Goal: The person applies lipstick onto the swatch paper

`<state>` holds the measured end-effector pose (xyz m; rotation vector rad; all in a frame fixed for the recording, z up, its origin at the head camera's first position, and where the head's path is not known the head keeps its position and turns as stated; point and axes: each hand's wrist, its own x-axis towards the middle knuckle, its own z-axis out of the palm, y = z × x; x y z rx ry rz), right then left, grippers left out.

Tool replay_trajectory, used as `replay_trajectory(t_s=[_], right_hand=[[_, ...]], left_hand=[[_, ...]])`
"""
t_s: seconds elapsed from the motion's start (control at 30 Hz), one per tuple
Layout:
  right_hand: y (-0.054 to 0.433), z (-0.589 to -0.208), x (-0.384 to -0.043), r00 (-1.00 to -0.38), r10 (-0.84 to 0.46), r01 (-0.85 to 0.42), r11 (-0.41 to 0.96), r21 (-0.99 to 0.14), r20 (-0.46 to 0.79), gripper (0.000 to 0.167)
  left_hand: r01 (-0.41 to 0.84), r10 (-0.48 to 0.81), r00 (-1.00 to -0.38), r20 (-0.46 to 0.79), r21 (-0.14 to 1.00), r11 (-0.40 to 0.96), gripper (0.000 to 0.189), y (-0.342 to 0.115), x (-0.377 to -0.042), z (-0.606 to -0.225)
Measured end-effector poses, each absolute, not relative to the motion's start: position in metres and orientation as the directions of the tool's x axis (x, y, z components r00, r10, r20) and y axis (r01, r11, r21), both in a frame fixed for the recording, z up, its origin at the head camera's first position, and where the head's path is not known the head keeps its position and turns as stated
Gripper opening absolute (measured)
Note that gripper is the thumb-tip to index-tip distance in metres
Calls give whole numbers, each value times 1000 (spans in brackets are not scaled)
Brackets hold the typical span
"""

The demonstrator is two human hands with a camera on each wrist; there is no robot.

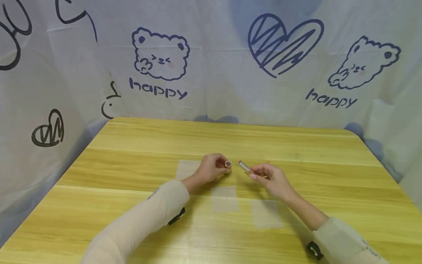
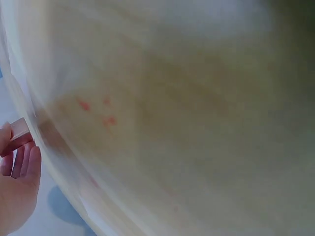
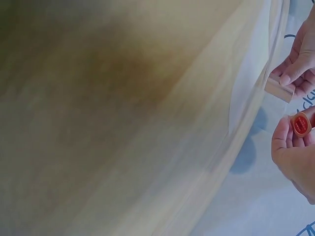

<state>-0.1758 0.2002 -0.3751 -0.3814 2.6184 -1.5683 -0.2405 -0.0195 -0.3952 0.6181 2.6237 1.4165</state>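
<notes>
a yellow wood table, a white cloth behind it, two bears drawn there, a big blue heart between them

Wrist views blurred, seemingly dim.

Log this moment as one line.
left hand: holds cap; right hand: holds stamp; red face: uncovered; cap and stamp: apart; paper pieces: on table

There are two held pieces, three pale squares and one table.
</notes>
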Motion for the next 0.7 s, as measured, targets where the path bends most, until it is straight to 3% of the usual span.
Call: replay_trajectory(t_s=[0.7], right_hand=[[193, -374, -169, -977, -214, -122, 449, -885, 26, 24]], left_hand=[[304, 410, -908, 93, 818, 488, 29, -17, -242, -395]])
